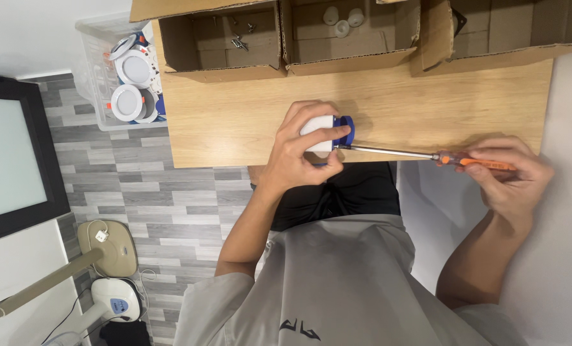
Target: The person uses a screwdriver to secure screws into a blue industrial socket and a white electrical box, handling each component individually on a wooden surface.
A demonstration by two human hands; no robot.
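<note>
Wooden table [235, 128] carries cardboard boxes [286, 32] along its far edge. Near its front edge, we see the left hand [302, 150], grip wrapped around a white-and-blue fitting [328, 134]. Our right hand [513, 176] pinches an orange-handled screwdriver [427, 156], tip touching the fitting.

The left hand [302, 144] covers most of the white and blue round fitting [329, 133], so its near face and where the screwdriver [420, 154] tip meets it cannot be told. The right hand [513, 176] hides most of the orange handle. Beyond the fitting, three cardboard boxes [235, 45] are cut off by the top edge; the small parts inside them are too small to tell. The table [427, 102] hides the person's knees.
</note>
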